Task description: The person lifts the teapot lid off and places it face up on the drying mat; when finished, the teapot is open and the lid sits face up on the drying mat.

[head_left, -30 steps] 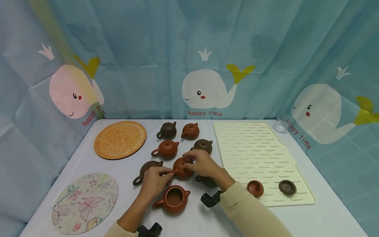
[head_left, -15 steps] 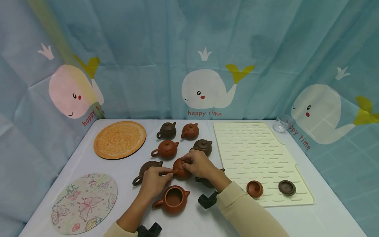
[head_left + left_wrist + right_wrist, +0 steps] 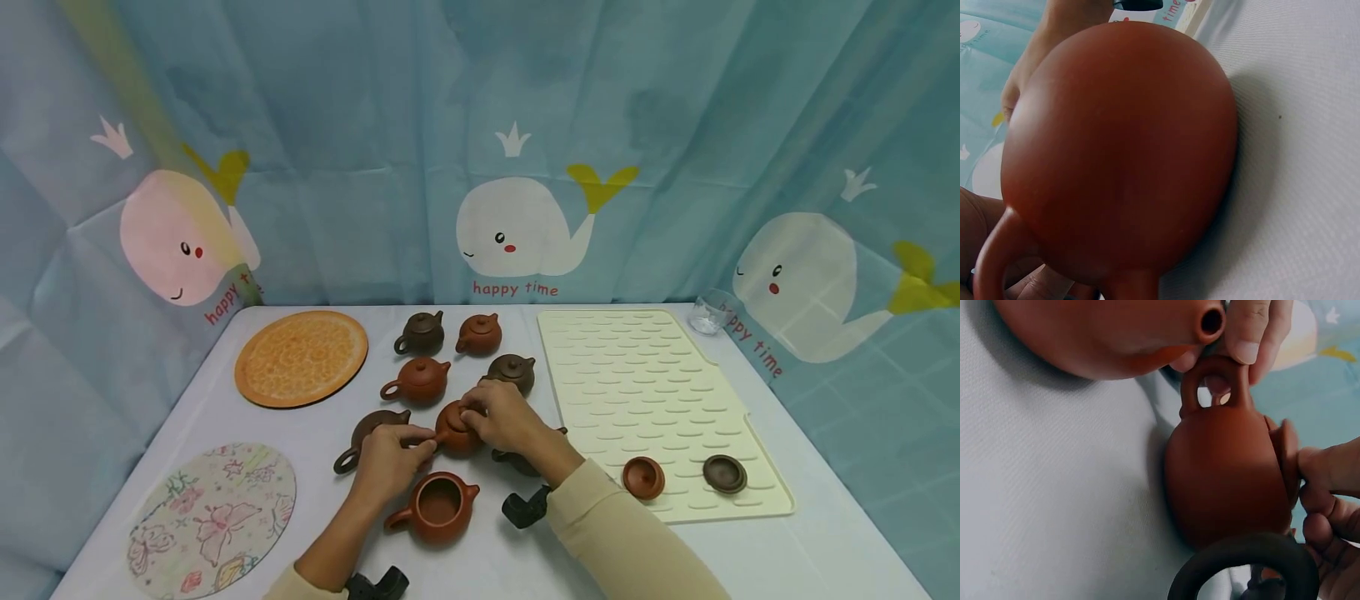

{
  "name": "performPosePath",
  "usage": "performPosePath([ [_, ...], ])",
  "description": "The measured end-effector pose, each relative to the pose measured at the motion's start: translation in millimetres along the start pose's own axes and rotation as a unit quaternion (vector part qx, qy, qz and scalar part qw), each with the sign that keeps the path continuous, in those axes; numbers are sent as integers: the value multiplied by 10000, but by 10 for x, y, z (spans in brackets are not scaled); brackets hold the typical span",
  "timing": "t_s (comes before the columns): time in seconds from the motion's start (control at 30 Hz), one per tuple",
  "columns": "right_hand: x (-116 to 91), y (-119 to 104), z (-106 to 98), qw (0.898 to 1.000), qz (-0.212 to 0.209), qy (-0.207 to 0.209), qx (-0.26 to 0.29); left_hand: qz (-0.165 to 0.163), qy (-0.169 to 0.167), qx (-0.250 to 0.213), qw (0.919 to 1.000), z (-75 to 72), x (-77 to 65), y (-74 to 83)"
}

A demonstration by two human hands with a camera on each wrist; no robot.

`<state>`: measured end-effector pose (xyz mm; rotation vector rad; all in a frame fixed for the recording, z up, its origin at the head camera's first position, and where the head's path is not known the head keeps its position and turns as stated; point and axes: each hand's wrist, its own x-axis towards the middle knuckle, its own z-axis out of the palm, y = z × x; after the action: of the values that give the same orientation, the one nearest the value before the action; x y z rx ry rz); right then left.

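A reddish-brown clay teapot (image 3: 457,433) stands upright mid-table, its spout hidden behind my right hand. My left hand (image 3: 393,463) pinches its loop handle (image 3: 1216,370) between thumb and fingers. On top, my right hand (image 3: 510,422) pinches the teapot lid (image 3: 1285,453), which sits tilted at the opening in the right wrist view. Nearer me stands a lidless reddish-brown teapot (image 3: 442,533), its mouth open; its round body fills most of the left wrist view. Dark brown teapots flank the hands, one at the left (image 3: 367,427) and one (image 3: 517,463) partly under the right wrist.
Several lidded teapots stand behind, including a red one (image 3: 420,381) and a dark one (image 3: 513,372). A cream mat (image 3: 622,392) at the right bears a red lid (image 3: 643,478) and a dark lid (image 3: 725,473). Two round mats lie left, orange (image 3: 300,358) and floral (image 3: 217,517).
My right hand has shifted slightly left and lower over the teapot lid. My left hand keeps its pinch on the handle, and the head view has tilted slightly.
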<state>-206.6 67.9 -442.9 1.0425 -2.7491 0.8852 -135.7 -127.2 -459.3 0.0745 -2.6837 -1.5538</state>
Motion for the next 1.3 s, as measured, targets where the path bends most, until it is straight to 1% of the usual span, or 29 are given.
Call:
performPosePath([
  [0.2, -32, 7, -10, 9982, 207, 322, 471, 49, -28, -30, 10000, 7, 8, 13],
  [0.3, -42, 6, -14, 9939, 432, 467, 902, -12, -66, -56, 10000, 9, 8, 14],
  [0.37, -45, 15, -13, 9888, 666, 528, 1224, -60, -77, -58, 9999, 11, 10, 12],
  [0.5, -44, 37, -37, 9712, 1090, 619, 2025, -90, -82, -42, 9999, 17, 22, 6],
  [0.63, -48, 82, -59, 9482, 1275, 597, 2847, -102, -86, -8, 9999, 22, 31, 0],
  [0.8, -68, 128, -78, 9127, 1190, 482, 3880, -125, -86, -6, 9999, 26, 23, -8],
  [0.9, -76, 105, -113, 8872, 1237, 367, 4430, -100, -63, -30, 9999, 25, 21, -7],
  [1.0, -80, 84, -128, 8522, 1424, 257, 5029, -96, -35, -16, 9999, 23, 16, -6],
  [1.07, -85, 74, -130, 8240, 1506, 202, 5458, -124, -23, -15, 9999, 22, 8, -6],
  [1.1, -88, 67, -132, 8116, 1511, 178, 5640, -138, -12, -17, 9999, 21, 4, -7],
  [1.13, -93, 64, -133, 8005, 1499, 161, 5800, -158, -6, -21, 9999, 21, 0, -8],
  [1.17, -99, 57, -138, 7927, 1485, 154, 5911, -169, 5, -40, 9998, 21, -3, -8],
  [1.2, -104, 57, -139, 7868, 1462, 157, 5995, -179, 9, -55, 9998, 22, -5, -9],
  [1.23, -111, 55, -146, 7841, 1427, 164, 6038, -185, 6, -68, 9998, 23, -8, -10],
  [1.27, -119, 53, -155, 7844, 1398, 169, 6041, -189, 2, -84, 9998, 25, -10, -11],
  [1.3, -129, 49, -168, 7868, 1373, 179, 6015, -193, -4, -97, 9998, 26, -13, -10],
])
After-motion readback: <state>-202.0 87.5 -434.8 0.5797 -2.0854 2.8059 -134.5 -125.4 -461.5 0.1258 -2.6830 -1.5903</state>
